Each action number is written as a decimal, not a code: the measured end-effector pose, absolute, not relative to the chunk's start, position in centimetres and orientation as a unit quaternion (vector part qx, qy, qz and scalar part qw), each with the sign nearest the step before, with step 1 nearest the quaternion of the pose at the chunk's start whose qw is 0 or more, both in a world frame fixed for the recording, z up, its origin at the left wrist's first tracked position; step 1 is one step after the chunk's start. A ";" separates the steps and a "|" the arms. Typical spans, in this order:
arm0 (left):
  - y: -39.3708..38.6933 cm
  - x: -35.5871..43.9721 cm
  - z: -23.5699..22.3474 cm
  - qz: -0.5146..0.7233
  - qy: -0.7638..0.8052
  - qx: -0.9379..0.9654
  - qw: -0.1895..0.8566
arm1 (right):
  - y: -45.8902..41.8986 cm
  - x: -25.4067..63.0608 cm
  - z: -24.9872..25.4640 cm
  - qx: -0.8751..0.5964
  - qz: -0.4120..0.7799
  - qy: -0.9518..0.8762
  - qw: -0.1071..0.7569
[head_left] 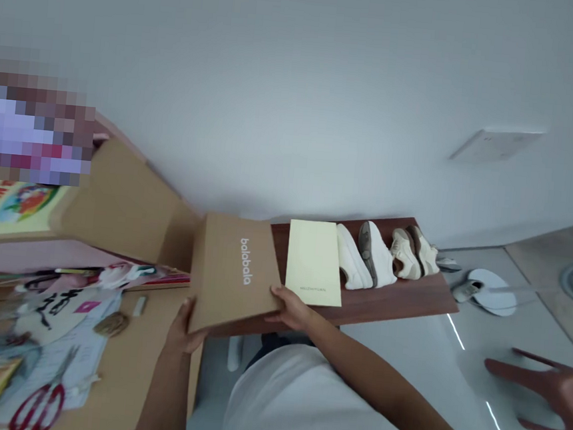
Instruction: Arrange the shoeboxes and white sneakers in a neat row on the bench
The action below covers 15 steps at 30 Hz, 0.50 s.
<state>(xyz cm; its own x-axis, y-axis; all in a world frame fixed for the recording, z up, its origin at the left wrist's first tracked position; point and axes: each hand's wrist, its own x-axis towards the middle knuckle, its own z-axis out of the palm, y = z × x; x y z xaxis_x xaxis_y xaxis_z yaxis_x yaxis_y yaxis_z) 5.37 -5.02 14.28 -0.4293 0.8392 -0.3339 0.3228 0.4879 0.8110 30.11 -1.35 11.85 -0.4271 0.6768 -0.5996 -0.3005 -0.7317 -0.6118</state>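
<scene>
A brown cardboard shoebox (pixel 227 263) printed "balabala" is between my two hands, above the left end of a dark wooden shelf (pixel 404 299). My left hand (pixel 183 330) grips its near left corner, thumb up along the side. At the near right corner, my right hand (pixel 291 308) holds the edge with the thumb on top and fingers below. Just right of the shoebox lies a pale yellow box (pixel 314 261) with small dark lettering. Beyond it stand a pair of white shoes (pixel 355 261) and a pair of beige sneakers (pixel 406 255), one of each pair tipped on its side.
On the left, a desk (pixel 141 356) carries red-handled scissors (pixel 45 394), papers and clutter. A large open carton (pixel 122 200) stands behind it. On the right are a reddish stool (pixel 552 392) and a white round-based object (pixel 495 293) on the floor.
</scene>
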 end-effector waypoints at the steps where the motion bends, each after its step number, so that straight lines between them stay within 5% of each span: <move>1: -5.1 4.7 14.8 0.342 0.761 0.387 0.392 | -1.0 28.5 11.3 -0.463 0.805 -0.219 0.301; 7: -2.6 11.1 13.9 0.248 0.782 0.506 0.268 | 2.0 23.6 8.9 -0.509 0.788 -0.212 0.275; 11: -2.7 15.6 10.4 0.121 0.804 0.546 0.203 | 2.5 22.7 8.5 -0.616 0.693 -0.275 0.252; 15: -3.8 16.0 7.3 0.143 0.792 0.569 0.168 | 0.5 26.5 9.0 -0.617 0.581 -0.447 0.286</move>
